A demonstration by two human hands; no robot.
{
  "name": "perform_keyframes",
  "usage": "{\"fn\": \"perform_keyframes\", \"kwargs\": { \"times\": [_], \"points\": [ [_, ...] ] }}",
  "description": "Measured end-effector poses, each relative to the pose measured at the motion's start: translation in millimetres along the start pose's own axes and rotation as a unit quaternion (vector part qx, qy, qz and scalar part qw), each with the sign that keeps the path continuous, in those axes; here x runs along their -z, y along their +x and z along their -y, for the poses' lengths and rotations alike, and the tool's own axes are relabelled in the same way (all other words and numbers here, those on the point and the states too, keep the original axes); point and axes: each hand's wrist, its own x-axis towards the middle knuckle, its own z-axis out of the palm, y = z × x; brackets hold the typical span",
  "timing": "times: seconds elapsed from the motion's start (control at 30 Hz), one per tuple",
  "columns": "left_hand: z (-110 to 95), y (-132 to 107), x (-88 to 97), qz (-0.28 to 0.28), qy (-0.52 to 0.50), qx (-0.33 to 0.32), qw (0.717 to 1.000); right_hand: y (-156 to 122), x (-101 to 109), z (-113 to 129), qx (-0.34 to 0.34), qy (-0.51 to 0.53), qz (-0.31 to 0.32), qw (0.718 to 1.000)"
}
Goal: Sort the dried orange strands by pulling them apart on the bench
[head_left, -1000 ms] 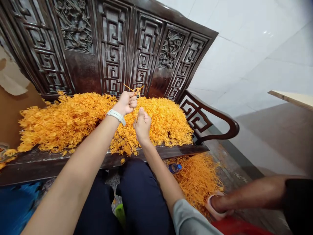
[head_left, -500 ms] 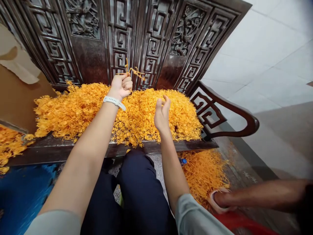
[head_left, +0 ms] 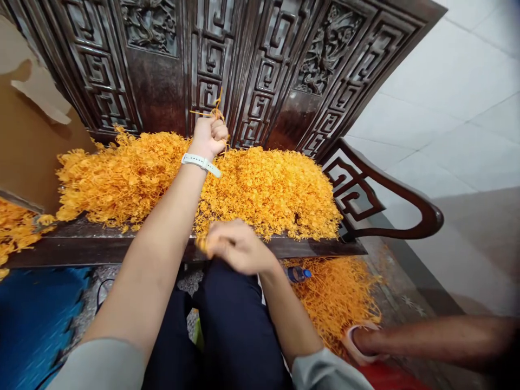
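Note:
A large heap of orange plastic sprigs (head_left: pixel 260 189) covers the seat of a dark carved wooden bench (head_left: pixel 252 54). My left hand (head_left: pixel 209 135), a white watch band on its wrist, is a raised fist closed on a thin bunch of orange sprigs (head_left: pixel 213 112) that stick up above it. My right hand (head_left: pixel 235 246) is low at the bench's front edge, blurred by motion, its fingers curled down with a bit of orange at its left side. My dark trousers (head_left: pixel 235 325) fill the bottom centre.
A second pile of orange sprigs (head_left: pixel 337 292) lies on the floor at right beside a blue-capped bottle (head_left: pixel 298 273). Another person's leg and pink sandal (head_left: pixel 361 341) reach in from the right. A cardboard box (head_left: pixel 28 130) stands at left; blue mat (head_left: pixel 32 319) below it.
My right hand has dropped from chest height over the heap down to the bench's front edge and curled. My left fist has stayed raised with its sprigs. The camera has tilted slightly.

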Motion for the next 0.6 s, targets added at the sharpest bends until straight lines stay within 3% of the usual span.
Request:
{"fn": "perform_keyframes", "kwargs": {
  "times": [0.03,0.07,0.1,0.17,0.23,0.3,0.37,0.43,0.53,0.6],
  "points": [
    [-4,3,6.1,-0.005,-0.001,-0.010,1.000,-7,-1,6,0.001,0.027,0.082,0.996],
    [-7,5,11.3,-0.006,0.002,-0.014,1.000,-13,1,8,0.003,0.072,0.119,0.990],
    [-8,6,15.0,-0.002,0.005,-0.011,1.000,-16,6,7,0.003,0.129,0.097,0.987],
    [-8,5,17.5,0.019,0.006,0.010,1.000,-18,20,-7,-0.008,0.252,-0.091,0.963],
    [-3,0,14.2,0.062,0.006,0.052,0.997,-16,34,-25,-0.053,0.335,-0.309,0.889],
    [5,-5,8.2,0.111,0.018,0.109,0.988,-15,42,-40,-0.127,0.357,-0.407,0.831],
    [18,-8,2.7,0.149,0.058,0.158,0.974,-15,45,-49,-0.162,0.325,-0.433,0.825],
    [34,-10,-1.3,0.173,0.127,0.177,0.961,-14,48,-52,-0.154,0.236,-0.469,0.837],
    [61,-14,-7.1,0.224,0.238,0.197,0.924,-12,61,-52,-0.144,0.084,-0.529,0.832],
    [76,-19,-11.7,0.269,0.285,0.213,0.895,-12,73,-49,-0.164,0.061,-0.499,0.849]
  ]
}}
